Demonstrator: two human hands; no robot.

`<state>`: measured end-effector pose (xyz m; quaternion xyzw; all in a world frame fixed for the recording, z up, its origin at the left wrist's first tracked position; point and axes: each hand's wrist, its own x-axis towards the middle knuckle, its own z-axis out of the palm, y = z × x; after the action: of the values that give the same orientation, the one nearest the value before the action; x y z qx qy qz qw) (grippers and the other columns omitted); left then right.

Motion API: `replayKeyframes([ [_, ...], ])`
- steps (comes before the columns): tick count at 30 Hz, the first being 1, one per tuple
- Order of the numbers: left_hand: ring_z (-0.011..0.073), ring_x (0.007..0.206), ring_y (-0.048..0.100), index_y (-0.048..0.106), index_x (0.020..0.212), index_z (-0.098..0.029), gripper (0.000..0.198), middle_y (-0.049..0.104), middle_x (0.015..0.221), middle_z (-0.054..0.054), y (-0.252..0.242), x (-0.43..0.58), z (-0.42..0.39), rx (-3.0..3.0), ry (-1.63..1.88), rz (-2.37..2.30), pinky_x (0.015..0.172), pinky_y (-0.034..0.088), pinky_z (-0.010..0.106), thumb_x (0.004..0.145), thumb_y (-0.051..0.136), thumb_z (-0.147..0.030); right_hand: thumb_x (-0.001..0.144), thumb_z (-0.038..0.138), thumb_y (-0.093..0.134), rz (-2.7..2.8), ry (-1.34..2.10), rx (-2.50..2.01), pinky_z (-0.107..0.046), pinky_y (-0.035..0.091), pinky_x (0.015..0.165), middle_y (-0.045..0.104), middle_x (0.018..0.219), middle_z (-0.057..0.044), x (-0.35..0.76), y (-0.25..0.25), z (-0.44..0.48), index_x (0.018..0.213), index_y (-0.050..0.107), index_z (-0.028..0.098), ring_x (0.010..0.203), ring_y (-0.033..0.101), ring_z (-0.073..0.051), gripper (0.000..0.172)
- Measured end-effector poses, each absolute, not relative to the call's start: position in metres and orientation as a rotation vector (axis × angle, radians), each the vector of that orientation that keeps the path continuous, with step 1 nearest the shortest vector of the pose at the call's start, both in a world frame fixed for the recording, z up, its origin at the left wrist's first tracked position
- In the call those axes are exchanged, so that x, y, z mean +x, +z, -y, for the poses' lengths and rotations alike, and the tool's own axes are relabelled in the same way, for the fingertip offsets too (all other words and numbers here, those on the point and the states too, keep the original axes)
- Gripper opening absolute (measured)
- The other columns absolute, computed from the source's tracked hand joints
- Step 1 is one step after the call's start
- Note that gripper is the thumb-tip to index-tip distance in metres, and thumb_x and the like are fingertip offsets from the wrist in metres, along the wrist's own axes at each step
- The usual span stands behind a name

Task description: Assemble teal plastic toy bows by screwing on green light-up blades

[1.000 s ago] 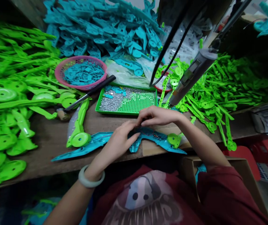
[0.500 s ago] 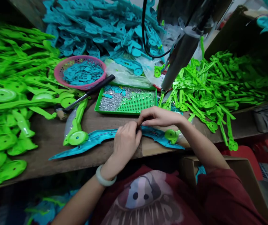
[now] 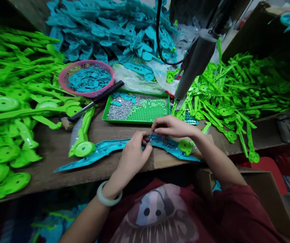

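Observation:
A long curved blue plastic shell (image 3: 109, 146) lies across the front of the table, its inside facing up. Over its middle, the fingers of my left hand (image 3: 134, 152) are closed on thin dark wires (image 3: 151, 135). From the right, my right hand (image 3: 174, 126) pinches the same wires at its fingertips, just above the shell. The exact grip is partly hidden by the fingers. A small dark part (image 3: 165, 143) sits in the shell right of my hands. Green round-ended pieces touch the shell on the left (image 3: 84, 148) and right (image 3: 185, 145).
Behind my hands stands a green tray (image 3: 147, 121) with many small metal screws. A pink basket (image 3: 62, 81) holds small blue pieces, beside a black-handled hammer (image 3: 109, 91). Green parts (image 3: 5, 108) and blue parts (image 3: 104, 30) are heaped around. A grey cylindrical tool (image 3: 195, 64) hangs at right.
My left hand has shifted slightly and its fingers have lifted, so the thin wires between both hands now show. My right hand has barely moved. The shell stays in place.

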<state>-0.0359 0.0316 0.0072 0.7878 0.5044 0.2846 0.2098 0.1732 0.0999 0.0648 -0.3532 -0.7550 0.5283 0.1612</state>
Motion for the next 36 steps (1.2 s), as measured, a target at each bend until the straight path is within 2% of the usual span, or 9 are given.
replayKeyframes([
  [6,0.0256,0.082,0.067,0.048,0.110,-0.020,0.038,0.063,0.093,0.005,0.003,-0.031,-0.020,2.232,0.898,-1.563,0.072,0.053,0.036,0.086,0.073,-0.036,0.092,0.017,0.052,2.052,1.574,-1.079,-0.022,0.051,0.055,0.062,0.074,0.003,0.167,0.064,-0.098,0.091,0.058,0.017,0.059,0.066,-0.011,0.007],
  [12,0.0251,0.077,0.066,0.046,0.114,-0.019,0.048,0.062,0.090,0.004,0.000,-0.020,-0.021,2.240,0.942,-1.608,0.069,0.052,0.035,0.084,0.079,-0.037,0.091,0.013,0.050,1.887,1.602,-1.146,-0.024,0.056,0.060,0.062,0.070,0.004,0.160,0.058,-0.098,0.085,0.055,0.019,0.064,0.068,-0.013,0.009],
  [16,0.0296,0.095,0.065,0.052,0.110,-0.017,0.029,0.059,0.104,0.011,0.001,-0.019,-0.022,2.346,1.030,-1.562,0.075,0.054,0.038,0.093,0.069,-0.033,0.091,0.013,0.051,1.698,1.731,-1.152,-0.025,0.059,0.064,0.066,0.074,0.002,0.159,0.050,-0.095,0.086,0.055,0.018,0.067,0.070,-0.013,0.008],
  [19,0.0274,0.095,0.065,0.058,0.104,-0.017,0.007,0.060,0.106,0.012,0.001,-0.020,-0.022,2.410,1.010,-1.482,0.077,0.054,0.037,0.098,0.057,-0.021,0.090,0.013,0.052,1.604,1.753,-1.182,-0.025,0.059,0.065,0.068,0.077,0.001,0.158,0.046,-0.093,0.087,0.056,0.017,0.068,0.070,-0.013,0.007],
  [23,0.0213,0.092,0.067,0.060,0.101,-0.018,0.009,0.067,0.101,0.008,0.000,-0.029,-0.020,2.485,1.035,-1.340,0.082,0.054,0.033,0.100,0.052,-0.014,0.090,0.016,0.052,1.670,1.708,-1.154,-0.025,0.056,0.066,0.067,0.078,0.000,0.160,0.046,-0.093,0.088,0.057,0.017,0.068,0.067,-0.012,0.005],
  [26,0.0195,0.091,0.068,0.062,0.101,-0.019,0.013,0.072,0.097,0.006,0.000,-0.040,-0.020,2.548,1.066,-1.257,0.085,0.053,0.032,0.100,0.052,-0.012,0.089,0.018,0.057,1.914,1.526,-1.109,-0.024,0.050,0.068,0.066,0.077,0.001,0.165,0.049,-0.094,0.087,0.061,0.016,0.069,0.061,-0.012,0.006],
  [30,0.0221,0.097,0.068,0.069,0.101,-0.020,0.025,0.074,0.099,0.008,0.003,-0.049,-0.022,2.771,0.957,-1.157,0.088,0.053,0.035,0.100,0.047,-0.010,0.090,0.017,0.059,2.150,1.222,-1.113,-0.024,0.044,0.078,0.070,0.084,-0.002,0.165,0.052,-0.094,0.087,0.067,0.014,0.081,0.061,-0.013,0.009],
  [33,0.0263,0.109,0.065,0.071,0.097,-0.015,0.024,0.073,0.103,0.011,0.007,-0.052,-0.022,2.856,0.883,-1.115,0.093,0.053,0.038,0.099,0.048,-0.009,0.093,0.016,0.057,2.226,1.089,-1.236,-0.024,0.041,0.076,0.071,0.084,-0.003,0.162,0.052,-0.091,0.088,0.068,0.015,0.079,0.062,-0.014,0.012],
  [36,0.0261,0.104,0.066,0.070,0.095,-0.012,0.022,0.072,0.101,0.013,0.008,-0.054,-0.018,2.822,0.872,-1.114,0.093,0.055,0.039,0.097,0.049,-0.007,0.093,0.013,0.057,2.254,1.022,-1.260,-0.024,0.041,0.076,0.071,0.086,-0.003,0.161,0.051,-0.090,0.088,0.068,0.015,0.081,0.062,-0.014,0.013],
])
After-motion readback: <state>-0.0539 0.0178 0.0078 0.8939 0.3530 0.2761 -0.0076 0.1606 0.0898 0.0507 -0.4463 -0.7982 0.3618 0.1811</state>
